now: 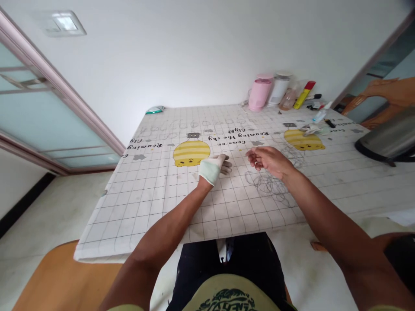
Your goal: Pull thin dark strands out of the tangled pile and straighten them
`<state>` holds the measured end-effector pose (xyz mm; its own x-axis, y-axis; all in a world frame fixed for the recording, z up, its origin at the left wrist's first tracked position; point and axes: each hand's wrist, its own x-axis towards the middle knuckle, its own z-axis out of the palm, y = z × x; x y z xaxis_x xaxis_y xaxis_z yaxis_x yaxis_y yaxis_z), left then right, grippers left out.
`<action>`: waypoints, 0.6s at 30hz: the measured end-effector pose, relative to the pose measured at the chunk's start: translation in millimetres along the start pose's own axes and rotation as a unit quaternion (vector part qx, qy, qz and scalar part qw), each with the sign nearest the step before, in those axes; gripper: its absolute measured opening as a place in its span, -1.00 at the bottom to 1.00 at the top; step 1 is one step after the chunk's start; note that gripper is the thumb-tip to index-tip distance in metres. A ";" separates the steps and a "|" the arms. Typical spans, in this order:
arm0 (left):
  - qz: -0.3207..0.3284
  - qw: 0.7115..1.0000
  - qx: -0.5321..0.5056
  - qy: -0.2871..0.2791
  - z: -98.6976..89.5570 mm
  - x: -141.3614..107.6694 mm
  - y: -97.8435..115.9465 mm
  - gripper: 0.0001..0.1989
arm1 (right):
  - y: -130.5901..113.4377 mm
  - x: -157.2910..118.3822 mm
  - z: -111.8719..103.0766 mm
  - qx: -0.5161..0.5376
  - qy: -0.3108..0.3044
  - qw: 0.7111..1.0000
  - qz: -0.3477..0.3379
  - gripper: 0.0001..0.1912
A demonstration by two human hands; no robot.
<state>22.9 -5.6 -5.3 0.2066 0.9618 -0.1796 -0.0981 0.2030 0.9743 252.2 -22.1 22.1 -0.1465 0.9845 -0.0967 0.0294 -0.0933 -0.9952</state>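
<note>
My left hand wears a pale glove with a light green cuff and hovers near the middle of the table. Its fingers are curled and point right; anything between them is too thin or hidden to make out. Facing it across a small gap is my bare right hand, fingers bent inward with the thumb close to them. Whatever it pinches, if anything, does not show. A loose tangle of thin grey wire lies on the tablecloth just below my right hand. More fine loops spread behind that wrist.
A checked tablecloth covers the table. At the back right stand a pink container, a white container and a yellow-red tube. A metal kettle lies at far right. A green packet rests at the back left.
</note>
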 end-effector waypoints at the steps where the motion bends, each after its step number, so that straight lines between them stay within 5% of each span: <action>1: -0.003 1.000 -0.013 0.014 -0.1 1.6 -1.5 -0.74 | 4.8 -3.3 7.1 -0.004 0.002 1.000 -0.013 -0.56; 9: 0.012 0.998 0.057 0.012 0.3 0.3 -6.2 -0.74 | 33.3 -0.6 66.0 -0.109 0.076 0.984 -0.120 -0.57; 13: 0.046 0.985 0.156 0.056 -0.8 2.0 -2.2 -0.73 | 31.3 3.2 69.3 -0.149 0.087 0.976 -0.135 -0.56; 18: 0.121 0.929 0.339 0.082 -8.8 2.4 -2.2 -0.78 | 32.8 1.7 67.9 -0.213 0.058 0.966 -0.135 -0.52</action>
<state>15.1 -2.1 -9.1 0.1018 0.9905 0.0922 0.5248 -0.1322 0.8409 185.9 -33.5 -11.8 -0.0942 0.9768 0.1924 0.4139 0.2142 -0.8847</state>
